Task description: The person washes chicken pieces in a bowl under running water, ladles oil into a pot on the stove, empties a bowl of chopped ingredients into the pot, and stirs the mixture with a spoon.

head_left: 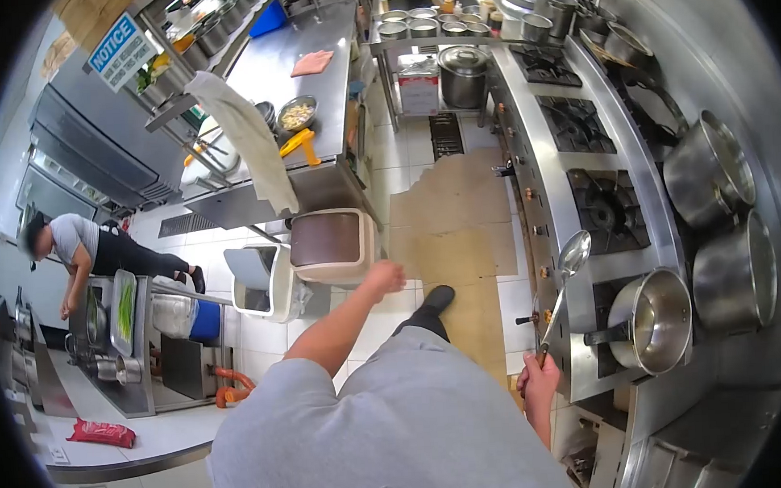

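My right hand (539, 380) is closed around the handle of a long metal spoon (574, 253). The spoon's bowl points up and away, over the front edge of the stove (563, 323). Just right of it, a steel saucepan (650, 322) with some liquid at its bottom sits on the nearest burner, its dark handle toward me. My left hand (386, 280) is held out in front of my body, fingers loosely curled with nothing visible in them. Closest to that hand is a bin with a brown lid (327, 237), which it appears not to touch.
Two large pots (708, 171) lean against the right wall. Cardboard (455, 209) covers the floor ahead. A steel table (338, 113) with a bowl of food (298, 115) stands ahead left, beside an open white bin (263, 283). A co-worker (78, 250) bends over a counter at left.
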Available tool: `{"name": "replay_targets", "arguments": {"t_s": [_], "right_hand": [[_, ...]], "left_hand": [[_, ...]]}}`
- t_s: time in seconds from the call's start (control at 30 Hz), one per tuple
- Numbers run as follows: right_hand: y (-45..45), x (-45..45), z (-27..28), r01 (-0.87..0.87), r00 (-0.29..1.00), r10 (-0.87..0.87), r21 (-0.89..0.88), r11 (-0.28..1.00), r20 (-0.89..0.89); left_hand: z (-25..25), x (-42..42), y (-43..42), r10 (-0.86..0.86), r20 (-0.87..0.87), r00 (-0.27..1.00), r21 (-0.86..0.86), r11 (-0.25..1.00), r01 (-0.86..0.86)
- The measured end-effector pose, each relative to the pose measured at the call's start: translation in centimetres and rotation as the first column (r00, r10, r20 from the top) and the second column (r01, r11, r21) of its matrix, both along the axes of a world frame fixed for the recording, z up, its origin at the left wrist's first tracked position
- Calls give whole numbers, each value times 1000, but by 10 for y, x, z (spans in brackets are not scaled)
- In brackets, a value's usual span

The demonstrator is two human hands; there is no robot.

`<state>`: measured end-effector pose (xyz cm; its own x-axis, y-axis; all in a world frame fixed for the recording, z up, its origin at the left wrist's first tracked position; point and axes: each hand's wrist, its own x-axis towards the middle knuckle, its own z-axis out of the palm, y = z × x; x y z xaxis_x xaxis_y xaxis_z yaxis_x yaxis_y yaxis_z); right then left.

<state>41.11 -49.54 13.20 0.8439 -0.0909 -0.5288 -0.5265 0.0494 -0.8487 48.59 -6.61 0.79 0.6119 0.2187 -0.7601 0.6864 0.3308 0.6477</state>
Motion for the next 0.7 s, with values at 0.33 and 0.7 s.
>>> {"name": "replay_targets", "arguments": {"t_s": [0.33,0.7], "right_hand": [[91,57,-14,-3,996,-11,-143,990,-91],[207,93,9,224,960,-249,-182,957,-130]], "left_hand": [[69,181,140,430,461,776,-175,902,-395],[77,389,355,982,153,115,-269,153,-951]]}}
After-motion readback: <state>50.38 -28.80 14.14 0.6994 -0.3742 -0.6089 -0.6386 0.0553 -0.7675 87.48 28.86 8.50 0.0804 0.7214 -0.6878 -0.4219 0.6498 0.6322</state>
